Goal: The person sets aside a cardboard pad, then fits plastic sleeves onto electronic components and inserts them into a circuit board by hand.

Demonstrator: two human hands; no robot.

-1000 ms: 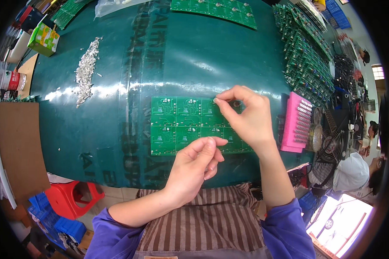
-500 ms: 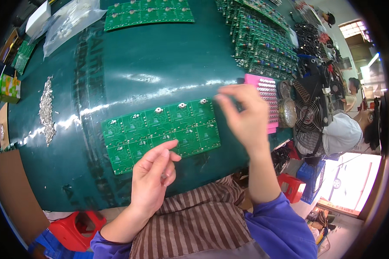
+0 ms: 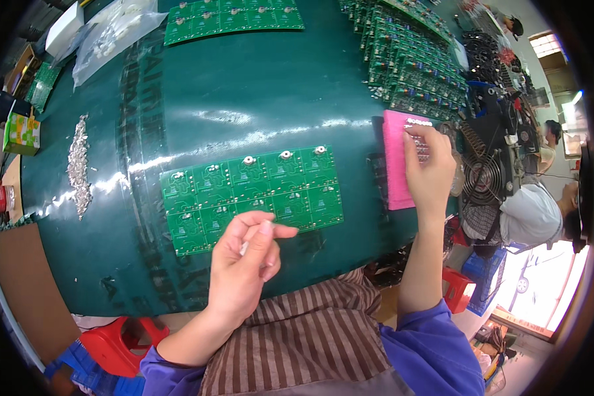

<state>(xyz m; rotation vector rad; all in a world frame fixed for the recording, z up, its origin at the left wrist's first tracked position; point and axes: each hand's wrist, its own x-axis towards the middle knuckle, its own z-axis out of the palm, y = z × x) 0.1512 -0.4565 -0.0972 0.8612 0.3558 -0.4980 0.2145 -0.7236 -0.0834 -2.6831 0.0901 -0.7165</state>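
Observation:
A green circuit board panel (image 3: 257, 188) lies flat in front of me, with round silvery metal parts (image 3: 286, 155) standing along its far row at the middle and right. Over its near edge hovers my left hand (image 3: 241, 270), its fingers curled around a small whitish piece (image 3: 245, 248) that is mostly hidden. To the right, my right hand (image 3: 433, 162) reaches over a pink foam block (image 3: 396, 165), fingertips closed at the rows of small silvery parts (image 3: 418, 121) set in it. Whatever the right fingertips pinch is too small and covered to make out.
Stacked circuit boards (image 3: 416, 66) fill the far right. Another board panel (image 3: 234, 18) lies at the far edge. On the left are a pile of small metal pieces (image 3: 79, 168) and a clear plastic bag (image 3: 115, 36). A fan (image 3: 483, 178) stands beyond the foam.
My right hand has moved right, from beside the board's far right corner onto the pink foam block. My left hand stays over the board's near edge, its index finger a little more extended.

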